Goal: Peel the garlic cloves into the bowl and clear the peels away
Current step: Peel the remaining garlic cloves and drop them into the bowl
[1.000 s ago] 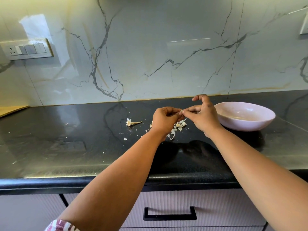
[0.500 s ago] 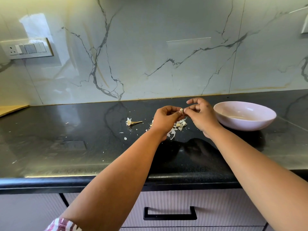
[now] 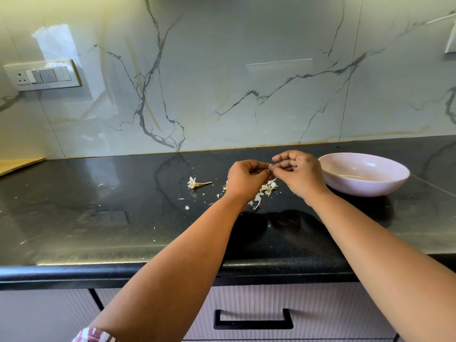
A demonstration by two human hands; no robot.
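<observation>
I see a switch plate (image 3: pixel 42 75) on the wall above the worktop's (image 3: pixel 98 230) left end. Toward the middle lies a bare garlic stem (image 3: pixel 197 183), with the peels (image 3: pixel 265 191) heaped just right of it, partly under my hands. My left hand (image 3: pixel 246 180) curls round a garlic clove (image 3: pixel 270 166), and my right hand (image 3: pixel 299 172) pinches that same clove from the other side, both held above the peels. The pink bowl (image 3: pixel 365 175) sits just beside my right hand, near the back edge.

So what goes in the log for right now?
step: peeling | left hand + right hand: pinch garlic clove | peels: on counter | bowl: right
</observation>
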